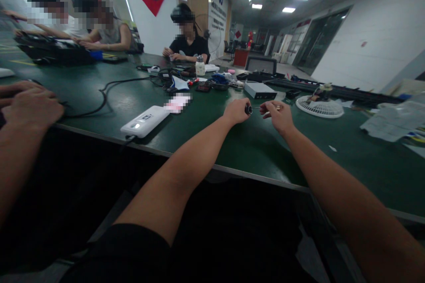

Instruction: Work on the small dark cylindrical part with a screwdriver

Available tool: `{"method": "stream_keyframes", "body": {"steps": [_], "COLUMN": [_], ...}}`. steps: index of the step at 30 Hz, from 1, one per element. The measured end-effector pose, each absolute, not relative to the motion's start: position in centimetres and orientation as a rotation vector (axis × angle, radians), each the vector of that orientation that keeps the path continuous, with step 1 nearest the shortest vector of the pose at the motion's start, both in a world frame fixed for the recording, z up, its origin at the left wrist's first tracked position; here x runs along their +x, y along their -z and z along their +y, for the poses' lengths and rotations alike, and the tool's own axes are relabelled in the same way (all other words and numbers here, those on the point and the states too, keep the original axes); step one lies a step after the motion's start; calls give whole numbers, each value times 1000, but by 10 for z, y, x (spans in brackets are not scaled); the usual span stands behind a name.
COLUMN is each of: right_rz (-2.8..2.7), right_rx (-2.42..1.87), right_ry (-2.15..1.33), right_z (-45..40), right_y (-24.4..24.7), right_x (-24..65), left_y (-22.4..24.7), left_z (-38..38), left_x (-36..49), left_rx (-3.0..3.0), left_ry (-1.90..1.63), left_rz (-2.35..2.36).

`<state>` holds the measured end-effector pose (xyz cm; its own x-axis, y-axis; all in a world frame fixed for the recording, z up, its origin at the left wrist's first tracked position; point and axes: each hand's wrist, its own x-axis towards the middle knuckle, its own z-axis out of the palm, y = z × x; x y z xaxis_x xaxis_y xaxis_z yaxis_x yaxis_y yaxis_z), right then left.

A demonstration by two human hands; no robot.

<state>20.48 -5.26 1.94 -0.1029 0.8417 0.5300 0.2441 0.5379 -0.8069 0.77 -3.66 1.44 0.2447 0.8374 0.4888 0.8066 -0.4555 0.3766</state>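
My left hand is closed around a small black cylindrical part, whose round end faces right. Most of that part is hidden inside the fist. In my right hand is a thin screwdriver, pinched between thumb and fingers. Its slim shaft points left at the end of the black part; whether the tip touches it, I cannot tell. Both hands are just above the green table. Behind them lies a grey-white box with a dark front.
A white power bank-like device with a cable lies left, beside a pink-and-white card. A white fan grille and clear plastic bags are on the right. A co-worker's hands are at far left; several people sit opposite.
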Motion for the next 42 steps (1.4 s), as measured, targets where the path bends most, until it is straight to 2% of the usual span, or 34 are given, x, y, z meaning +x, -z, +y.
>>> {"method": "stream_keyframes", "body": {"steps": [28,42], "right_rz": [-1589,-1638], "right_rx": [-938,-969], "right_ry": [-816,-750], "right_z": [-54,-53], "right_y": [-21,-20], "right_x": [203,204], "left_y": [-14,-13], "left_z": [-37,-35], "left_x": [6,6], "left_rx": [2516,2527], "left_ry": [-929,-911], "left_rz": [1619,1609]}}
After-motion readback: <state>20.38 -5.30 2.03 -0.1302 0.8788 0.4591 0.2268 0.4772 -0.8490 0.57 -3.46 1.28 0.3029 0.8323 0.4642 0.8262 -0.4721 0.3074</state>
